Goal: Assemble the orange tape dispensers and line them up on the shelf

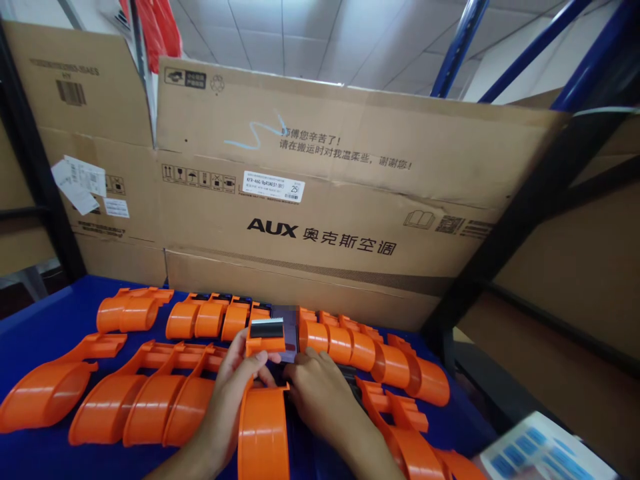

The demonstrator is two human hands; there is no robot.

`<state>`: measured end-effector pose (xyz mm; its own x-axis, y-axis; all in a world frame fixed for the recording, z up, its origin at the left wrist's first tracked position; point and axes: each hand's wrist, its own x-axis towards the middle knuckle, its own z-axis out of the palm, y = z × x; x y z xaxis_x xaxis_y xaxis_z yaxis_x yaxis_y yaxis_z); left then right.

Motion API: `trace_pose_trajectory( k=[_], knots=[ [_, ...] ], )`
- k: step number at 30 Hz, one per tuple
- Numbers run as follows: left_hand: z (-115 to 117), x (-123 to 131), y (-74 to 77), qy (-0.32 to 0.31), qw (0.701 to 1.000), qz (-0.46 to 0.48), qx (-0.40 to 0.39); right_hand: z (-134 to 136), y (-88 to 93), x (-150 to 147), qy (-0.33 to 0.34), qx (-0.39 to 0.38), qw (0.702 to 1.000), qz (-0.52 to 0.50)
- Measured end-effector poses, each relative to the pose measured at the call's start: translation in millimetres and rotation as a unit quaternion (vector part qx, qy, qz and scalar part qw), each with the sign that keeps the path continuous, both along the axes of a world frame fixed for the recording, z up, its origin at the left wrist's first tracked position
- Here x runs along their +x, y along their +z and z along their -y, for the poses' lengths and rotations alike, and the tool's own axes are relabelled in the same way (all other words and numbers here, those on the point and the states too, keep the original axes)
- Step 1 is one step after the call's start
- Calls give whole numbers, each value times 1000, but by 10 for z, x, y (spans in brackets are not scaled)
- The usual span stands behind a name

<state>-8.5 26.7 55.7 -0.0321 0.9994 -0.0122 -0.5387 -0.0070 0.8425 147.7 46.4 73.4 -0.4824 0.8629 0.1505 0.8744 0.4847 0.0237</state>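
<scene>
My left hand (240, 373) is wrapped round an orange tape dispenser (264, 427) in the bottom middle. Its head points up, showing a black roller (267, 329) and a toothed metal blade (267, 321); its broad curved body hangs toward me. Close against the dispenser's right side is my right hand (317, 387), with fingers curled and pinched together. What lies between those fingertips is hidden. Just behind the hands stands a dark purplish block (285, 323), partly covered by them.
Rows of orange dispensers (105, 407) lie on the blue table (30, 320) to the left, with more dispensers (340, 343) to the right. A cardboard wall (210, 220) closes off the back. Dark posts (480, 253) flank it. A white and blue printed sheet (540, 447) sits lower right.
</scene>
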Motion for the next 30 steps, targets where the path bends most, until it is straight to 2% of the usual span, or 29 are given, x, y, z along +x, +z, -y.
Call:
trace_pose_trajectory(
  k=[10,14,18,22,25,30],
  knots=[
    [-26,-15,-47,-3,1000,-21,5,61,45,76,11,14,1000,-21],
    [-39,-17,-75,-8,999,-28,-15,64,32,176,20,-7,994,-104],
    [-73,-16,-136,-34,999,-39,1,95,56,265,12,-59,980,-189],
    [-115,-17,-233,-44,997,-57,15,162,123,345,17,-102,968,-228],
    [-114,-11,-271,-48,997,-66,15,169,160,394,19,-94,958,-269],
    [-70,9,-240,-51,996,-78,6,102,135,413,25,-54,940,-337]
  ],
)
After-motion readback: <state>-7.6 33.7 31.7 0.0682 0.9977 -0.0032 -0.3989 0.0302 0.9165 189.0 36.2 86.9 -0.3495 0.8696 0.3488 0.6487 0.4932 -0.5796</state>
